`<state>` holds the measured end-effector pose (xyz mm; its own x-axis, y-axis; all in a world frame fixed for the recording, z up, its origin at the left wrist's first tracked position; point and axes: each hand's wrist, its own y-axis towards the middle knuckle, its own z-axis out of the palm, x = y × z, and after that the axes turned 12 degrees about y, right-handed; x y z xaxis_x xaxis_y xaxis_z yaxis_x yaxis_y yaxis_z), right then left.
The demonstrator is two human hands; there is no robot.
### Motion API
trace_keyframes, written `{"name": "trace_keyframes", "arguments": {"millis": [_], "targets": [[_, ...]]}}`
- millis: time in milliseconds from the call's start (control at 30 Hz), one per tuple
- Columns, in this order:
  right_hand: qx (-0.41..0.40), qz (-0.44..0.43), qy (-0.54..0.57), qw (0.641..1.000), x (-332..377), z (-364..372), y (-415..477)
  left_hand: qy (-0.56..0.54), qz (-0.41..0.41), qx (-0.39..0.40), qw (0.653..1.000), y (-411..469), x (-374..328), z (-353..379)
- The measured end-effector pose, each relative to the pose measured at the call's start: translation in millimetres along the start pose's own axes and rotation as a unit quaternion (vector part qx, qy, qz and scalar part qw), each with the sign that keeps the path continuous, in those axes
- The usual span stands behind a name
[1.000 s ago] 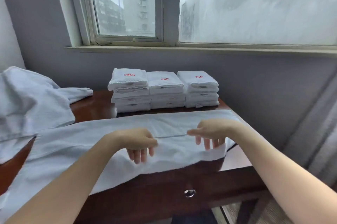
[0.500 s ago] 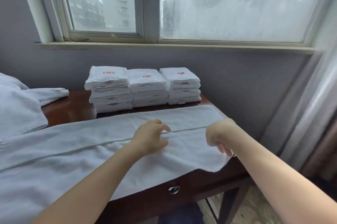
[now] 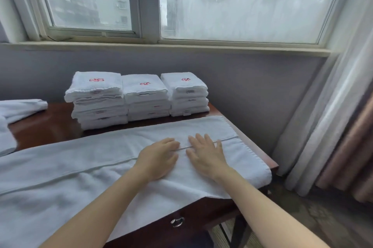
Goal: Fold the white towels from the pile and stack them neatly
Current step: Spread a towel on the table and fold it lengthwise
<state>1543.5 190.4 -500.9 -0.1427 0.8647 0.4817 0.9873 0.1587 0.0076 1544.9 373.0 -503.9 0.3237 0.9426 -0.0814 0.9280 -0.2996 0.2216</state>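
While looking down from the head camera, finds the long white towel (image 3: 80, 171) laid lengthwise over the near half of the worktop (image 3: 46, 124), with its near edge drooping over the front above the drawer pull (image 3: 177, 222) and its left end running out of frame. Shows a raised line along the cloth, apparently marking a long edge turned in toward the middle, so probably narrowed ready for the cross folds. Finds the left hand (image 3: 159, 160) and the right hand (image 3: 205, 156) just beside each other on that line near the towel's right end, palms down, fingers straight and a little spread, gripping nothing; pressing flat like this likely serves to smooth the cloth and stop the turned-in edge from springing back. Places three stacks of folded towels (image 3: 144, 96) in a row at the back of the worktop, touching side to side below the window (image 3: 242, 1), red marks up; set well behind the working strip, presumably to leave folding room with the drop-off within reach. Leaves the pile of unfolded towels (image 3: 20, 107) at the far left, partly out of frame and apart from the stacks. Reads as mid-fold on one towel. Next probably calls for lifting the right end and carrying it leftward, with corners square to match the stacks.
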Motion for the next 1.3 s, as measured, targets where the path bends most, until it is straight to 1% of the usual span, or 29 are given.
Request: {"name": "trace_keyframes", "arguments": {"millis": [67, 100, 167, 233, 500, 600, 700, 767, 833, 900, 967, 1033, 1100, 1167, 1233, 1300], "targets": [[0.017, 0.010, -0.018, 1.000, -4.2, 4.9, 8.9, 0.055, -0.029, 0.017, 0.998, 1.2, 9.5, -1.7], [0.023, 0.010, -0.022, 0.999, -7.0, 4.7, 13.6, 0.078, -0.037, 0.043, 0.995, 2.6, 12.8, -1.9], [0.028, 0.004, -0.025, 0.999, -13.7, 2.2, 22.1, 0.084, -0.046, 0.102, 0.990, 6.0, 14.0, 0.0], [0.022, -0.001, -0.026, 0.999, -22.5, -1.4, 29.1, 0.079, -0.044, 0.124, 0.988, 12.2, 9.5, 5.4], [0.004, 0.035, -0.045, 0.998, -78.8, -29.1, 38.5, 0.071, -0.016, 0.100, 0.992, 48.3, -26.3, 26.9], [-0.004, 0.043, -0.049, 0.998, -87.7, -34.9, 38.0, 0.020, 0.009, 0.082, 0.996, 51.7, -37.3, 20.1], [-0.021, 0.041, -0.039, 0.998, -83.4, -35.7, 33.5, -0.043, 0.016, 0.050, 0.998, 34.1, -26.8, 5.9], [-0.043, 0.026, -0.006, 0.999, -69.3, -30.8, 27.9, -0.030, -0.003, 0.026, 0.999, 11.6, -4.5, -4.5], [-0.052, -0.025, 0.040, 0.998, -39.1, -19.9, 22.7, -0.003, -0.032, 0.009, 0.999, -16.0, 25.9, -16.8], [-0.032, -0.098, 0.090, 0.991, 4.5, -4.5, 18.1, 0.027, -0.069, 0.004, 0.997, -44.6, 58.7, -29.7], [0.017, -0.173, 0.109, 0.979, 52.1, 15.8, 12.1, 0.060, -0.115, 0.000, 0.992, -74.4, 90.7, -41.0], [0.075, -0.238, 0.095, 0.964, 96.8, 39.4, 6.5, 0.093, -0.167, 0.010, 0.981, -104.3, 121.6, -48.2], [0.116, -0.278, 0.065, 0.951, 133.0, 64.2, 1.3, 0.118, -0.215, 0.059, 0.968, -132.9, 150.1, -50.0], [0.129, -0.303, 0.032, 0.944, 161.3, 87.4, -4.4, 0.130, -0.256, 0.107, 0.952, -159.7, 175.4, -47.7], [0.123, -0.321, 0.006, 0.939, 183.1, 107.3, -10.6, 0.131, -0.287, 0.115, 0.942, -180.9, 196.2, -46.5], [0.125, -0.319, -0.005, 0.940, 198.4, 123.1, -16.4, 0.121, -0.301, 0.112, 0.939, -194.5, 210.8, -49.1]]}}
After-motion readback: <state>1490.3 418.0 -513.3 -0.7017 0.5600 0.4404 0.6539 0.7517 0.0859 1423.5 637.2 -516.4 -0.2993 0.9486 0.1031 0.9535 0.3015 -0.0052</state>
